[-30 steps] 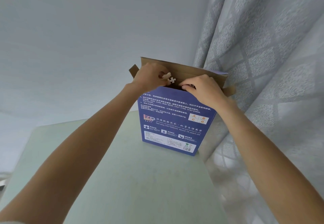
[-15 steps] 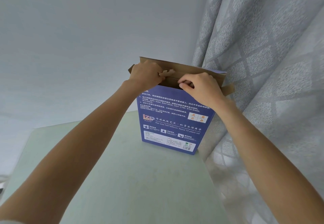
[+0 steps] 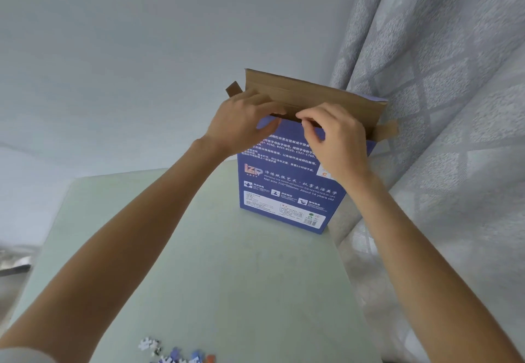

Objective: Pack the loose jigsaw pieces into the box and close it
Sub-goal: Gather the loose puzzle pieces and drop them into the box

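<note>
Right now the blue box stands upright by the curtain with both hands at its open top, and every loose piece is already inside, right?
Not quite. The head view shows loose jigsaw pieces lying on the table. The rest holds: the box stands upright by the curtain, left hand and right hand at its open top.

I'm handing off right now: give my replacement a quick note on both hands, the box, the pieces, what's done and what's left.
Left hand: at the box's open top edge, fingers over the rim; what it holds, if anything, is hidden.
Right hand: fingers curled at the same opening; a pinched piece cannot be confirmed.
Box: upright on the table beside the curtain, top flap raised.
Done: box open and in loading position.
Left: loose jigsaw pieces lie at the table's near edge; load them, then close the flap.
</note>
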Available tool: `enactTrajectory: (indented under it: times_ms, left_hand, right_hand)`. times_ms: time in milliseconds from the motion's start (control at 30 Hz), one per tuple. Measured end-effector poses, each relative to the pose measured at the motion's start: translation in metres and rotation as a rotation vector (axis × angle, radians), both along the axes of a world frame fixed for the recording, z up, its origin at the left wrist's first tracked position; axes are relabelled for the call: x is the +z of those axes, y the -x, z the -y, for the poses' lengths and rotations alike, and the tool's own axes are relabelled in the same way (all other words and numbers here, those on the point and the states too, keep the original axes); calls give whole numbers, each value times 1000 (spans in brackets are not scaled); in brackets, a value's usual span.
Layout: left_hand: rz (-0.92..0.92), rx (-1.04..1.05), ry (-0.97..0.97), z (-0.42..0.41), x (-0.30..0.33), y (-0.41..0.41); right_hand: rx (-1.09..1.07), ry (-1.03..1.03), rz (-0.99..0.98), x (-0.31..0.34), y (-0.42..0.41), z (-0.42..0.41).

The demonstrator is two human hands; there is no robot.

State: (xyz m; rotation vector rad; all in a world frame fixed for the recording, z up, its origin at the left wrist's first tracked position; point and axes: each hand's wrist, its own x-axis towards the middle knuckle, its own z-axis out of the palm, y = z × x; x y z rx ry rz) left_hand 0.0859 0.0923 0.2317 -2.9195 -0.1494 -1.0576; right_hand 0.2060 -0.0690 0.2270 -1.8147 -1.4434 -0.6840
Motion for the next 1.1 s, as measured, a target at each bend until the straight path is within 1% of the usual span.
enactTrajectory:
  times_ms: [67,100,167,233,300,367,433,467,533,600,633,700,800,900,1000,1100]
  left_hand:
    - [153,9,23,16,-12,23]
    - [174,36,74,25,-22,41]
    - [164,96,211,42,-47,77]
    - [117,195,386,58,-77,118]
    - [48,337,560,74,-111,165]
    - [-53,464,720,87,-143,206]
    - [-227,576,869,102,-177,253]
    - [-331,626,932,111,-193,275]
    - [-535,716,996,130,-221,312]
    - [-685,804,1034,153,-242,342]
    - [-737,857,1070,165,-250,357]
    - [-782,955,1157,188,-264,384]
    - [-760,981,1247,211,-279,410]
    - [-691,885,1280,219,-286,414]
    - [-674,790,1246,223,-291,407]
    - [-668,739,1208,227,-296,397]
  right_hand:
    - [18,-77,11,-16,24,12]
    - [43,-68,-26,-30,40,18]
    - [82,1,-132,-61,70,32]
    - [116,112,-255,-99,100,46]
    - [128,295,-383,-140,132,61]
    - [128,535,-526,-175,156,76]
    - [144,777,-627,-206,184,90]
    - [146,900,-649,-219,196,97]
    - [153,1109,-657,-238,218,111]
    - [138,1232,-623,-252,241,126]
    - [109,1264,-601,-259,254,135]
    - [16,1276,-596,-269,277,153]
    - [-62,1249,-661,-281,308,167]
    - [-9,1173,-738,-288,335,164]
    - [94,1135,-773,-290,356,150]
    - [193,1167,-711,-290,363,138]
